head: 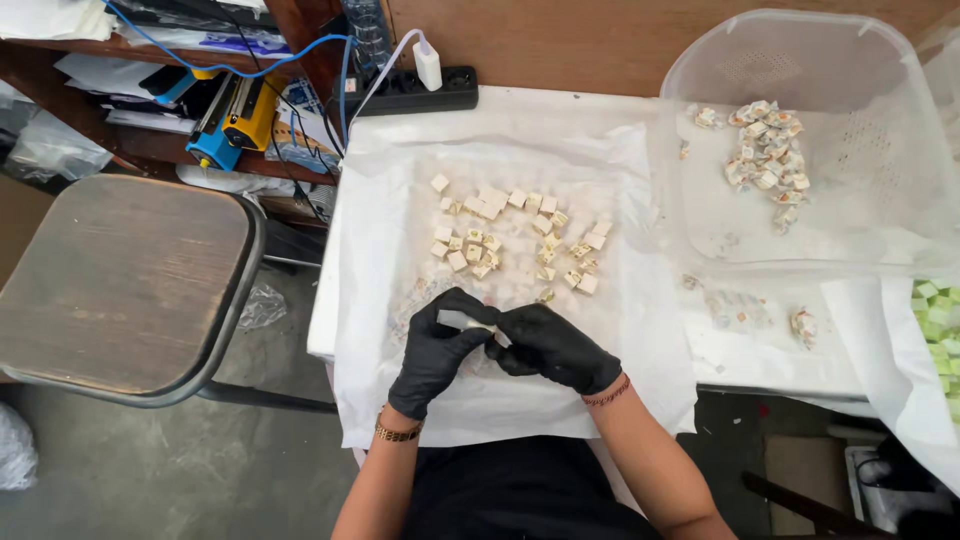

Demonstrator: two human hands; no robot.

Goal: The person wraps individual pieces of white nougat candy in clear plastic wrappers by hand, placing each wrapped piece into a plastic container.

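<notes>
Bright even daylight, soft shadows, sharp focus

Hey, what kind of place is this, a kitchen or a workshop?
Likely a small sweet-packing workspace: unwrapped candy cubes on white paper, wrapped pieces in a clear plastic tub, and a heat sealer on the shelf beside.

Our hands, the left hand (437, 352) and the right hand (553, 345), wear black gloves, with a gold bracelet (397, 433) on the left wrist and a dark red beaded band (606, 394) on the right. Between them we pinch a clear wrapper (468, 320). Just beyond our hands lie cream-white candy cubes (515, 232) on white paper (400, 250). Further right, a translucent tub (850, 60) holds candies wrapped in white with orange specks (768, 150). Pale green cubes (938, 320) show far right.
</notes>
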